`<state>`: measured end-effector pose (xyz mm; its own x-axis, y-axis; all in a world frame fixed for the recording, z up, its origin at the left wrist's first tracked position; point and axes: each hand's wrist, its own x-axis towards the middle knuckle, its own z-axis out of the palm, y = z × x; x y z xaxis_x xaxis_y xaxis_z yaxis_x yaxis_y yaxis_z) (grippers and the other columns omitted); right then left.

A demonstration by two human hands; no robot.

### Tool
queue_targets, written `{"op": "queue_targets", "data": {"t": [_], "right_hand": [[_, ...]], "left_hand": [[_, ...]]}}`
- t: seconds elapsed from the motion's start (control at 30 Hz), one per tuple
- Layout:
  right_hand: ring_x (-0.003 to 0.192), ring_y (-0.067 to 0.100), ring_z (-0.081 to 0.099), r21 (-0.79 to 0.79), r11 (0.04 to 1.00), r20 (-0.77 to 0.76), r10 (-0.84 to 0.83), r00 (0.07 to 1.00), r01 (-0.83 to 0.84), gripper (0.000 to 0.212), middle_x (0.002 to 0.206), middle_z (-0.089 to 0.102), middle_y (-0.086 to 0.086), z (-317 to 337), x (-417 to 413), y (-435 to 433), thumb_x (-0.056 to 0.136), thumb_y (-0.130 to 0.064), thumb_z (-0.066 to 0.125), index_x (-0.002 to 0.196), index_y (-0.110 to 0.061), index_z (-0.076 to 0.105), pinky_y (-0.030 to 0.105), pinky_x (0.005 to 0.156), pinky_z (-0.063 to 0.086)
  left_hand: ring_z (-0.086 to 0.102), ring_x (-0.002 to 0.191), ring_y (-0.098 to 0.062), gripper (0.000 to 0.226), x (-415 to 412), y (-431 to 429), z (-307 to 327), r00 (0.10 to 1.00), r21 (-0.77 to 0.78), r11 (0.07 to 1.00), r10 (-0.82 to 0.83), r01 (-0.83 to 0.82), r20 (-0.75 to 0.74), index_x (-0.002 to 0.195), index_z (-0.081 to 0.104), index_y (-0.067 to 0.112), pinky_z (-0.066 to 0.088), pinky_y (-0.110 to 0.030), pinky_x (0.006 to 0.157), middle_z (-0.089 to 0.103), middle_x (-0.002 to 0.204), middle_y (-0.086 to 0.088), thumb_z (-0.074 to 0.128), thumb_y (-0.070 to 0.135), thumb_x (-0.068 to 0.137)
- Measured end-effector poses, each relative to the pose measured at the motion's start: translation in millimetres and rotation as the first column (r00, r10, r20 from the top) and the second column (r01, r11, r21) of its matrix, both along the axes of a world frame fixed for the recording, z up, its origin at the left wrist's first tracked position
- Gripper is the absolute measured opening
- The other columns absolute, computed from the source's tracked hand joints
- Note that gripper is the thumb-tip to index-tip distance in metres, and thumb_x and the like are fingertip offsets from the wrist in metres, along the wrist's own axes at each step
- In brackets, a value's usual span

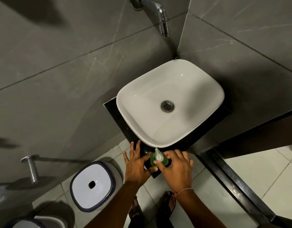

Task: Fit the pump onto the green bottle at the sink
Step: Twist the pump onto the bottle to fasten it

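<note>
The green bottle stands on the front corner of the black counter, just below the white sink. A pale pump sits on top of the bottle, its spout pointing toward the sink. My left hand is at the bottle's left side, index finger and thumb against it and the other fingers spread over the counter edge. My right hand comes from the right, thumb and index finger closed around the base of the pump. The bottle's neck is hidden under the pump and my fingers.
A chrome tap juts from the grey wall above the sink. On the tiled floor at the lower left stands a white bin with a dark rim. A metal holder sticks out of the left wall. My sandalled feet are below the counter.
</note>
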<state>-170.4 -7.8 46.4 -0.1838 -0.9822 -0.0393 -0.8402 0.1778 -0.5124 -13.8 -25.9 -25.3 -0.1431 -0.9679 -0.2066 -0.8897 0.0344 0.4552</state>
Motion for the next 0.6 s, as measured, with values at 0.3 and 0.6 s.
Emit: {"op": "queue_targets", "data": {"t": [0.3, 0.6], "right_hand": [[0.098, 0.023, 0.054, -0.041, 0.993, -0.028, 0.113, 0.993, -0.115, 0.029, 0.101, 0.066, -0.007, -3.6, -2.3, 4.8, 0.081, -0.032, 0.067, 0.109, -0.028, 0.067, 0.041, 0.079, 0.04], [0.097, 0.024, 0.054, -0.079, 0.993, 0.0, 0.088, 0.996, -0.088, 0.024, 0.099, 0.064, -0.007, -1.0, -3.2, 4.2, 0.08, -0.034, 0.069, 0.103, -0.027, 0.065, 0.043, 0.079, 0.041]], "left_hand": [[-0.029, 0.145, -0.019, 0.062, -1.5, -1.0, 4.5, 1.0, 0.023, 1.0, 0.013, -0.013, 0.005, 0.126, 0.057, 0.039, -0.01, -0.061, 0.116, -0.005, 0.164, 0.001, 0.07, 0.063, 0.07], [-0.031, 0.143, -0.018, 0.067, -0.2, -1.5, 3.5, 1.0, 0.017, 1.0, -0.003, 0.003, 0.006, 0.131, 0.051, 0.044, -0.017, -0.057, 0.113, -0.007, 0.164, 0.002, 0.068, 0.064, 0.07]]}}
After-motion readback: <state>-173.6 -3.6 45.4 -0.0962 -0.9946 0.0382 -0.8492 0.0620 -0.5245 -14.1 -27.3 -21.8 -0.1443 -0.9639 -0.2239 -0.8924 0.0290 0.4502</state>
